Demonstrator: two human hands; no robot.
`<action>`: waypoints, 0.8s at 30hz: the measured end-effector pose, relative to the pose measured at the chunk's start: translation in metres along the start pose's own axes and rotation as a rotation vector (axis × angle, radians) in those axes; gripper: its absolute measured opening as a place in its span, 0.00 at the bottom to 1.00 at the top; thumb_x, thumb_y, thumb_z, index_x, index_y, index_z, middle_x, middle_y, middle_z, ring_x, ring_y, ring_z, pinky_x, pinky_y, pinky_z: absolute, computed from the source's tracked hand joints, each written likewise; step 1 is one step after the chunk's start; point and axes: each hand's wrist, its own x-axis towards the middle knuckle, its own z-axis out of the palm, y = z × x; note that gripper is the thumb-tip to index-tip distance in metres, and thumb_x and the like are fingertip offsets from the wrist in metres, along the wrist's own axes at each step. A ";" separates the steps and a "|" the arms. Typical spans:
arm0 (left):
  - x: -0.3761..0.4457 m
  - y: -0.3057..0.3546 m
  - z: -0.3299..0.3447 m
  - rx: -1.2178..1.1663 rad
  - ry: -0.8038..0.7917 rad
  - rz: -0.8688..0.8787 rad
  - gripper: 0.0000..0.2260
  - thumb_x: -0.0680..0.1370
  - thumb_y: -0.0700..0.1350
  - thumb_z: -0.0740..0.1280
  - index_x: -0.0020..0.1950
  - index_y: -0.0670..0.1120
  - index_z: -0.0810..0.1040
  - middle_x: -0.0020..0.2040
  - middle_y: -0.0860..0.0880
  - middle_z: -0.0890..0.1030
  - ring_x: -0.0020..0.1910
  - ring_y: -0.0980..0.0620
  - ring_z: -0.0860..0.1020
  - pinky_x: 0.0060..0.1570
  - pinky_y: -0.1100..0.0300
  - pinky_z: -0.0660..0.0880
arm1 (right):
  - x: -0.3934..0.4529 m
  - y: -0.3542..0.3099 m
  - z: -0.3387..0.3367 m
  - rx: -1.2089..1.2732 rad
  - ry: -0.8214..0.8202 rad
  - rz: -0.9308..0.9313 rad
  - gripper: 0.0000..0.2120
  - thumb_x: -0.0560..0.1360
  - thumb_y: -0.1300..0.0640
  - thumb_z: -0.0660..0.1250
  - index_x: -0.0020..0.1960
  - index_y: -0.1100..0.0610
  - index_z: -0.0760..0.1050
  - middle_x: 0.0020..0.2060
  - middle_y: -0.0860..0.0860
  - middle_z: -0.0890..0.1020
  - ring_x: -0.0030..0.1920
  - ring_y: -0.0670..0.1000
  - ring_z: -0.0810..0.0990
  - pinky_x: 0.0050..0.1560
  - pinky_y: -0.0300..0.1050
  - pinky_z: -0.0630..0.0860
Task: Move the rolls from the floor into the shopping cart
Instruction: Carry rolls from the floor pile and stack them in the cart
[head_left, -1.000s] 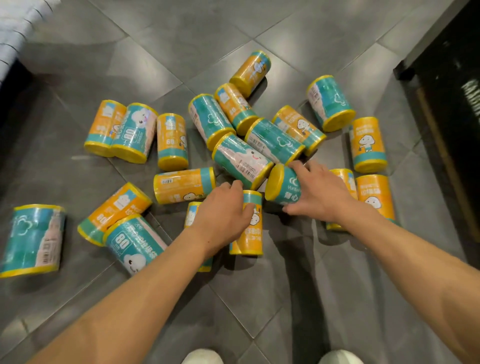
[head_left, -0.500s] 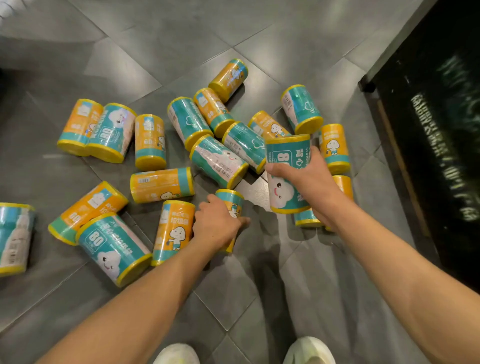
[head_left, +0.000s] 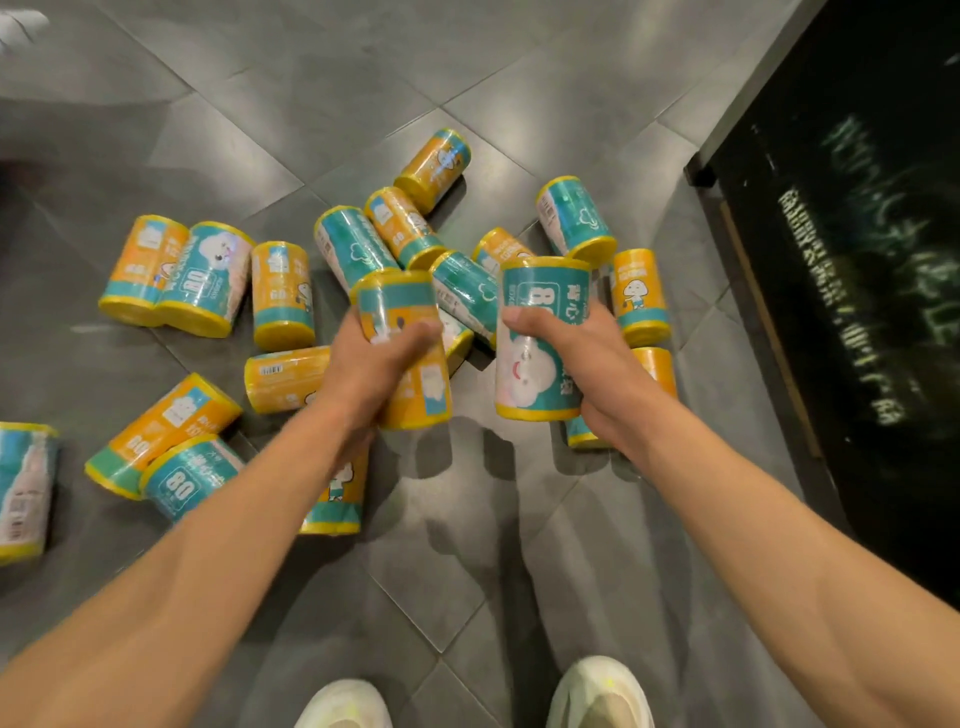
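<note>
My left hand grips an orange-and-teal roll, held upright above the floor. My right hand grips a teal roll with a cloud face, also upright and lifted. Several more orange and teal rolls lie scattered on the grey tiled floor behind and to the left of my hands, such as a teal roll and an orange roll. No shopping cart is in view.
A dark panel with faint lettering stands along the right side. My two white shoes are at the bottom edge. One teal roll lies at the far left edge.
My left hand has lifted an orange roll off the floor. My right hand has raised its teal roll higher and nearer. The view has shifted slightly.
</note>
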 end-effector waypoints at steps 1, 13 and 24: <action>-0.003 0.015 -0.001 -0.044 0.017 0.010 0.22 0.68 0.49 0.78 0.59 0.52 0.77 0.53 0.47 0.85 0.51 0.46 0.85 0.51 0.43 0.83 | -0.003 -0.008 0.005 0.003 -0.011 0.000 0.27 0.69 0.54 0.80 0.65 0.55 0.76 0.52 0.51 0.87 0.50 0.53 0.88 0.53 0.53 0.84; -0.182 0.297 -0.045 -0.094 0.026 0.036 0.21 0.65 0.46 0.78 0.56 0.43 0.79 0.41 0.47 0.83 0.41 0.47 0.84 0.42 0.48 0.83 | -0.158 -0.289 0.054 0.050 -0.127 -0.002 0.08 0.74 0.60 0.74 0.52 0.55 0.80 0.36 0.49 0.85 0.36 0.48 0.85 0.38 0.45 0.82; -0.419 0.664 -0.074 -0.172 0.030 0.165 0.13 0.67 0.47 0.75 0.50 0.47 0.81 0.37 0.47 0.82 0.36 0.48 0.81 0.41 0.48 0.83 | -0.373 -0.667 0.095 0.080 -0.220 0.000 0.08 0.74 0.58 0.74 0.53 0.55 0.80 0.43 0.56 0.84 0.42 0.56 0.83 0.48 0.53 0.82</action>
